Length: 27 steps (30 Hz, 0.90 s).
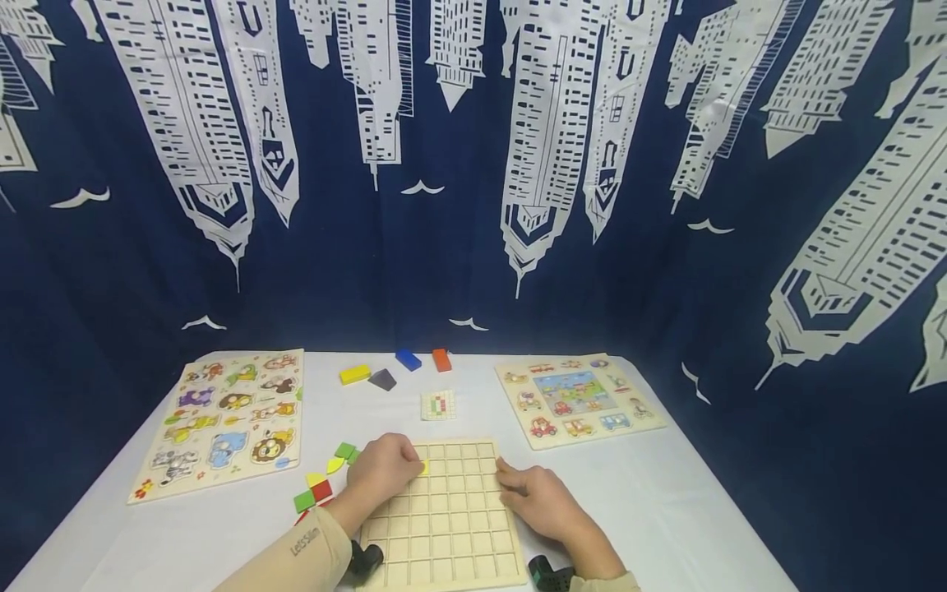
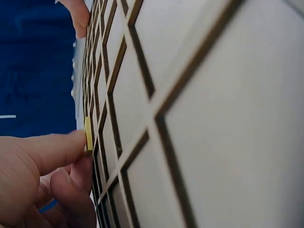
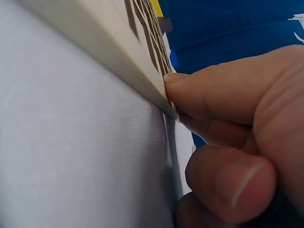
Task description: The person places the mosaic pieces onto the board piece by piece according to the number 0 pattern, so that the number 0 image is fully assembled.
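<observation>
A pale wooden grid board [image 1: 453, 545] with square cells lies on the table in front of me. Over its far left part, my left hand [image 1: 385, 470] pinches a small yellow tile [image 2: 88, 135] between thumb and fingers. That tile stands on edge against the grid in the left wrist view. My right hand [image 1: 546, 499] holds the board's right edge, the thumb on top of the rim in the right wrist view. Left of the board lie loose tiles: green [image 1: 304, 501], red [image 1: 321, 491] and yellow [image 1: 316, 478], some partly behind the left forearm.
A small pattern card [image 1: 439, 405] lies beyond the board. Farther back are yellow [image 1: 355, 375], blue [image 1: 408, 360], red [image 1: 441, 360] and dark [image 1: 383, 379] blocks. An animal puzzle [image 1: 222, 419] lies left, a vehicle puzzle [image 1: 577, 399] right. A dark curtain [image 1: 385, 271] hangs behind.
</observation>
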Tool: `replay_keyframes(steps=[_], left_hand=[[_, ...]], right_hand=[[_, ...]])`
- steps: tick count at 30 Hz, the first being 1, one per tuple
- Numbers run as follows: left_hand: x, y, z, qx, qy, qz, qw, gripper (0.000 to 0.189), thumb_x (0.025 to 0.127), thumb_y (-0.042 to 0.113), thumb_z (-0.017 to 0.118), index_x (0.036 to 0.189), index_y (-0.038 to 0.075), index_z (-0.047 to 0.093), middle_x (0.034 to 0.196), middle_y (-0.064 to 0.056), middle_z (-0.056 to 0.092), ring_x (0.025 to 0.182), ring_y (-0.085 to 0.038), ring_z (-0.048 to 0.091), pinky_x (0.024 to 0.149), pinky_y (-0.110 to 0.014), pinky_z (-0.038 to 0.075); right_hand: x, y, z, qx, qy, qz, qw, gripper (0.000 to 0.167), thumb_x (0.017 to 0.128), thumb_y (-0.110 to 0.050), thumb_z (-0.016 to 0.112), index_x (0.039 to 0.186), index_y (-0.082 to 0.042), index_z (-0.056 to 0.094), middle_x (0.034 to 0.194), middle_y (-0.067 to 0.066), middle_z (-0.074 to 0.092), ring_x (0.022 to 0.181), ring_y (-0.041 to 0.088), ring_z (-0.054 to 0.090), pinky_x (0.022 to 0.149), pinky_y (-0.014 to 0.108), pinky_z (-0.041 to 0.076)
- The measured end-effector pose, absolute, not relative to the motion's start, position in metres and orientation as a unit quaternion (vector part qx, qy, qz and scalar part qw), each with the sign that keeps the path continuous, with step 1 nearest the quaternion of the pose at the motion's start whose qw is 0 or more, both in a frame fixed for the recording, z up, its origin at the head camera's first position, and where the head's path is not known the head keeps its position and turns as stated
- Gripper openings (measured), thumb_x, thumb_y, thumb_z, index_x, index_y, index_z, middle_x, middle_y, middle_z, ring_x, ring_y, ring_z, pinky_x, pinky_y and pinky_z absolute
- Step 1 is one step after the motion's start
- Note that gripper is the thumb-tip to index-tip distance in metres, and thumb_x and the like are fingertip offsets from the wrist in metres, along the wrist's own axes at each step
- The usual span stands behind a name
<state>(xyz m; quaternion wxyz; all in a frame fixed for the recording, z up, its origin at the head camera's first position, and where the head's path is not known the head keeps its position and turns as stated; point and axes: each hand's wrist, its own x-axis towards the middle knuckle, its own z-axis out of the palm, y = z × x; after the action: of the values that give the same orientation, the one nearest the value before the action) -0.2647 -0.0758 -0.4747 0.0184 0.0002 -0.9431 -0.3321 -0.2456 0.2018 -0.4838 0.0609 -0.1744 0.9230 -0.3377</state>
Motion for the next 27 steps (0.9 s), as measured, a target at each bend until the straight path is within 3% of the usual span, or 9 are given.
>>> replay_keyframes(steps=[5, 7, 8, 15, 17, 18, 20, 22, 27], left_hand=[[-0.261, -0.092, -0.465, -0.007, -0.936, -0.351, 0.008, 0.009, 0.088, 0.026, 0.077, 0.083, 0.021, 0.072, 0.074, 0.008, 0.066, 0.063, -0.014, 0.057, 0.057, -0.032, 0.042], [-0.257, -0.107, -0.457, -0.005, -0.932, -0.361, 0.018, 0.007, 0.09, 0.027, 0.076, 0.089, 0.02, 0.074, 0.079, 0.007, 0.069, 0.066, -0.013, 0.059, 0.058, -0.031, 0.044], [-0.254, -0.116, -0.453, 0.002, -0.93, -0.367, 0.024, 0.008, 0.091, 0.027, 0.075, 0.092, 0.02, 0.075, 0.081, 0.006, 0.07, 0.067, -0.013, 0.06, 0.058, -0.031, 0.045], [-0.228, -0.186, -0.452, 0.05, -0.925, -0.372, 0.059, 0.019, 0.093, 0.028, 0.074, 0.108, 0.016, 0.076, 0.09, 0.002, 0.07, 0.071, -0.016, 0.056, 0.059, -0.031, 0.042], [-0.221, -0.194, -0.461, 0.046, -0.927, -0.368, 0.053, 0.021, 0.091, 0.028, 0.076, 0.109, 0.017, 0.076, 0.089, 0.004, 0.071, 0.069, -0.015, 0.055, 0.058, -0.031, 0.041], [-0.218, -0.195, -0.466, 0.043, -0.929, -0.365, 0.052, 0.021, 0.09, 0.028, 0.078, 0.108, 0.018, 0.077, 0.089, 0.006, 0.072, 0.067, -0.015, 0.054, 0.057, -0.03, 0.04], [-0.216, -0.191, -0.474, 0.032, -0.929, -0.364, 0.05, 0.021, 0.087, 0.028, 0.082, 0.106, 0.021, 0.077, 0.088, 0.009, 0.073, 0.066, -0.014, 0.054, 0.056, -0.029, 0.04], [-0.216, -0.188, -0.479, 0.016, -0.934, -0.354, 0.051, 0.022, 0.084, 0.03, 0.085, 0.104, 0.025, 0.077, 0.089, 0.012, 0.073, 0.068, -0.011, 0.055, 0.058, -0.029, 0.04], [-0.217, -0.183, -0.481, -0.012, -0.942, -0.332, 0.04, 0.028, 0.075, 0.037, 0.091, 0.098, 0.032, 0.077, 0.089, 0.014, 0.069, 0.075, -0.008, 0.056, 0.065, -0.031, 0.043]], right_hand=[[-0.245, 0.203, -0.484, -0.172, 0.919, -0.347, 0.069, 0.039, 0.094, -0.015, 0.071, 0.131, -0.005, 0.068, 0.152, 0.008, 0.052, 0.142, 0.034, 0.049, 0.113, 0.055, 0.037], [-0.246, 0.204, -0.484, -0.17, 0.917, -0.352, 0.078, 0.04, 0.094, -0.016, 0.071, 0.133, -0.007, 0.068, 0.153, 0.007, 0.051, 0.125, 0.035, 0.065, 0.101, 0.054, 0.05], [-0.246, 0.206, -0.483, -0.171, 0.917, -0.352, 0.081, 0.041, 0.093, -0.017, 0.072, 0.133, -0.008, 0.068, 0.154, 0.006, 0.051, 0.124, 0.035, 0.066, 0.095, 0.052, 0.054], [-0.248, 0.217, -0.479, -0.178, 0.907, -0.363, 0.117, 0.049, 0.087, -0.022, 0.077, 0.135, -0.013, 0.068, 0.155, 0.002, 0.05, 0.137, 0.033, 0.056, 0.1, 0.048, 0.053], [-0.248, 0.218, -0.478, -0.176, 0.902, -0.374, 0.126, 0.052, 0.085, -0.023, 0.078, 0.135, -0.012, 0.068, 0.155, 0.004, 0.05, 0.1, 0.028, 0.074, 0.073, 0.04, 0.06], [-0.247, 0.218, -0.478, -0.176, 0.9, -0.379, 0.129, 0.053, 0.085, -0.023, 0.078, 0.135, -0.012, 0.067, 0.155, 0.005, 0.049, 0.078, 0.023, 0.072, 0.059, 0.036, 0.057], [-0.246, 0.221, -0.476, -0.171, 0.896, -0.388, 0.132, 0.054, 0.084, -0.022, 0.079, 0.136, -0.011, 0.067, 0.155, 0.006, 0.049, 0.046, 0.012, 0.051, 0.04, 0.03, 0.045], [-0.245, 0.222, -0.475, -0.17, 0.896, -0.39, 0.131, 0.054, 0.085, -0.023, 0.078, 0.136, -0.011, 0.066, 0.155, 0.007, 0.049, 0.037, 0.008, 0.038, 0.037, 0.027, 0.043], [-0.245, 0.221, -0.479, -0.168, 0.898, -0.388, 0.119, 0.054, 0.084, -0.026, 0.079, 0.136, -0.013, 0.067, 0.154, 0.005, 0.05, 0.039, 0.006, 0.042, 0.037, 0.028, 0.044]])
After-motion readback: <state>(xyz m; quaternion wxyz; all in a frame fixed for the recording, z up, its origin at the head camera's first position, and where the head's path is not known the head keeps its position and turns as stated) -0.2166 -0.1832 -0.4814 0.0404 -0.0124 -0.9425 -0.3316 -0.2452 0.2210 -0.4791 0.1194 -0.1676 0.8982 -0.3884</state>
